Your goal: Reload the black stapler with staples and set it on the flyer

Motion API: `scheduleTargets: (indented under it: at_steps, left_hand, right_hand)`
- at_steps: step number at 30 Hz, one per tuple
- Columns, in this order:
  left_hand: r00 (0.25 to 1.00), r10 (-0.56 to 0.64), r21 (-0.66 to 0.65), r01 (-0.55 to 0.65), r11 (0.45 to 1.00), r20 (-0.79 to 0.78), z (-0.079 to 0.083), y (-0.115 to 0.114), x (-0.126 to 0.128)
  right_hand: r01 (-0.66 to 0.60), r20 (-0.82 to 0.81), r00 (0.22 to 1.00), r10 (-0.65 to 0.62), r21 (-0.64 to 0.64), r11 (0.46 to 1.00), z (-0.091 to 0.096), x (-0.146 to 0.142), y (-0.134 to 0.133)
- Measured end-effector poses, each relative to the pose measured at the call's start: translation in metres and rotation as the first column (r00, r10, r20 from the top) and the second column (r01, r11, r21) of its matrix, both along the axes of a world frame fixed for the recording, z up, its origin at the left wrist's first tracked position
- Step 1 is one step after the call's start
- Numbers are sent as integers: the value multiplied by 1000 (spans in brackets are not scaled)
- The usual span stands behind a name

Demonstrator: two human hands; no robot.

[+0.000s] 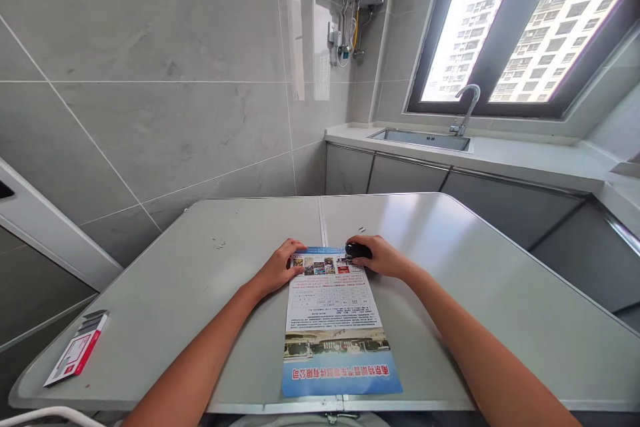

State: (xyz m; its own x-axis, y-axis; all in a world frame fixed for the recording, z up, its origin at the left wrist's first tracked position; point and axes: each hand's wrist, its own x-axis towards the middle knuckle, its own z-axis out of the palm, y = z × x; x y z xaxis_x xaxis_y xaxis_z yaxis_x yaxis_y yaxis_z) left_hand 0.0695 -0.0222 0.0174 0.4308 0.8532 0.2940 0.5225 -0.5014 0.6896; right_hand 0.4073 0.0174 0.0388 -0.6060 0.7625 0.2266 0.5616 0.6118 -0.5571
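A printed flyer with a blue band, a building photo and rows of small pictures lies upside down to me on the table. At its far left corner, my left hand grips the edge, with the thumb over the paper and the fingers along the far side. My right hand is closed around a small black stapler at the far right corner. The stapler overlaps the flyer's edge there; whether paper sits in its jaws cannot be made out. Small metal bits that look like staples lie beyond my left hand.
The pale folding table has a seam down its middle. A red and white box rests near the left edge, and a white cable curves at the lower left. Behind stands a counter with a sink.
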Motion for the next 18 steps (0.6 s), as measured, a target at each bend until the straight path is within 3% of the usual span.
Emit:
scheduleTargets:
  at_steps: [9,18]
  left_hand:
    - [1000,-11,-45,11,999,10,-1,-2,0]
    - [1000,6,-61,-6,998,10,2,-3,0]
  right_hand:
    - [38,-68,997,-34,71,997,-7,-13,-1]
    - [23,16,1000,-25,107,994,-8,-14,-2]
